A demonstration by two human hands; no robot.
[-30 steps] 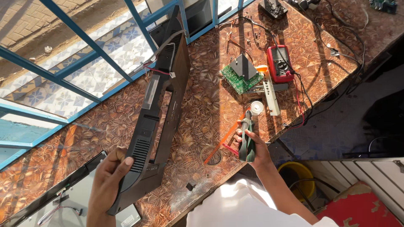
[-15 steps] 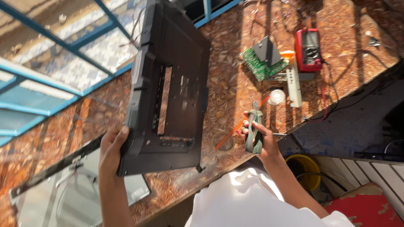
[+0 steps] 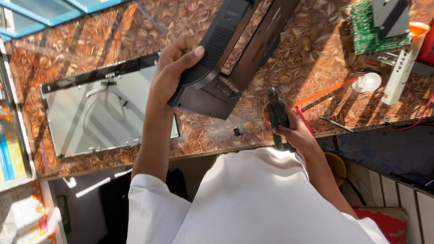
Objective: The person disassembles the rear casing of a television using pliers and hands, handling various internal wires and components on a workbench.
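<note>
The left hand (image 3: pixel 174 72) has its fingers closed around the lower corner of a black plastic monitor casing (image 3: pixel 226 54), thumb pressed on the ribbed outer face, holding it tilted above the counter (image 3: pixel 113 40). The right hand (image 3: pixel 294 133) is closed around a green-handled tool (image 3: pixel 276 115) (its tip is hard to make out) just beside the casing's bottom edge, at the counter's near edge. A metal-backed panel (image 3: pixel 108 113) lies flat toward the near left corner; a green circuit board (image 3: pixel 373 31) sits at the far right.
</note>
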